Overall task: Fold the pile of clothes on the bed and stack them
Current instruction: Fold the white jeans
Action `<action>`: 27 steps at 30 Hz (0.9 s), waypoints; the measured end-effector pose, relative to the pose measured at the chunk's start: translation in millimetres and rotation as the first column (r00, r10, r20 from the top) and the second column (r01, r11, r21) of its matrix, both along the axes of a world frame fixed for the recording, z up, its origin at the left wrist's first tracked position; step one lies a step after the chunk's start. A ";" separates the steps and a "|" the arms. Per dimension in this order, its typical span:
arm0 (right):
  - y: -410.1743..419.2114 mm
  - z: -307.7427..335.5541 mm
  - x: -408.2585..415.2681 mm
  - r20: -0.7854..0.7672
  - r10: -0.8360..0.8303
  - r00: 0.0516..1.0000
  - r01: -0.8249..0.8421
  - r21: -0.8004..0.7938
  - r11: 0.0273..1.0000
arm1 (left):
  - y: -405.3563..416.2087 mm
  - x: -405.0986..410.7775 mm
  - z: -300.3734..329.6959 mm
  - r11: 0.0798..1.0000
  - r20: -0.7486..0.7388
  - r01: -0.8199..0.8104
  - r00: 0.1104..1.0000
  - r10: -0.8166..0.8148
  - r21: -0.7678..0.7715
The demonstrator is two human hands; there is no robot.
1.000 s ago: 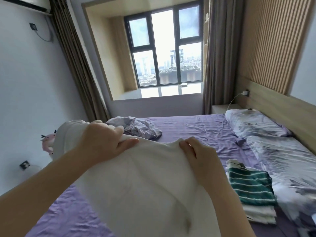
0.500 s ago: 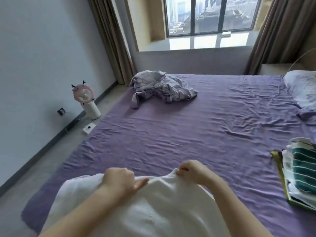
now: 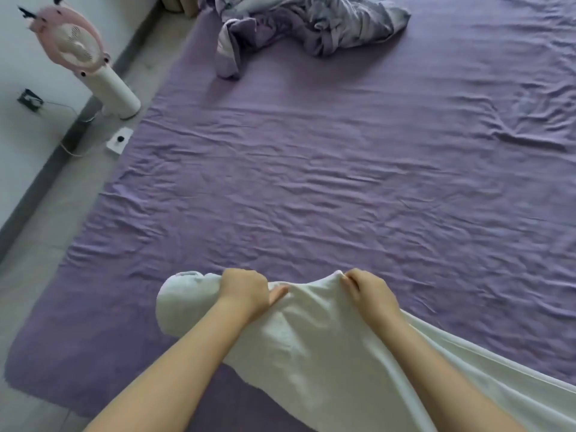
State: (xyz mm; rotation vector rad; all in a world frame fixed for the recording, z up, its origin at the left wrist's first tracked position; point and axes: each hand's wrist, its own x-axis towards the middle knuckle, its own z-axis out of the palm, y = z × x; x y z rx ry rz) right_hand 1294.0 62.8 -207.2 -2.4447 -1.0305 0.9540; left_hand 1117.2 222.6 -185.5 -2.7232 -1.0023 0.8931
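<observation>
Hands: left hand [image 3: 246, 289] and right hand [image 3: 372, 291] grip white garment [image 3: 311, 347] edge.
Bed [image 3: 311, 182]: crumpled grey clothing [image 3: 308, 24], possibly several pieces.
Change: garment lowered since earlier; folded stack out of frame.

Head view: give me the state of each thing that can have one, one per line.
White garment: unfolded, held up by its top edge over the bed.
Left hand: gripping the garment's edge.
Right hand: pinching the garment's edge.
Grey-purple clothes: crumpled, unfolded, at the far side.
Purple sheet: wrinkled.
Pink fan: upright on the floor; running or not, unclear.
</observation>
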 end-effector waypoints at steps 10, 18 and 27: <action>2.8 -52.4 35.2 -0.073 0.007 0.997 0.001 0.113 0.994 | 2.6 87.0 -56.2 0.972 0.205 0.198 0.964 -0.170 -0.125; -182.4 -57.9 89.4 0.145 -0.137 0.980 0.151 -0.085 0.985 | -123.5 151.5 -75.4 0.814 0.409 0.509 0.830 -0.379 -0.278; -291.6 -53.9 157.3 0.241 0.092 0.966 0.055 -0.543 0.838 | -176.9 223.7 -88.1 0.864 0.271 0.363 0.922 -0.278 -0.348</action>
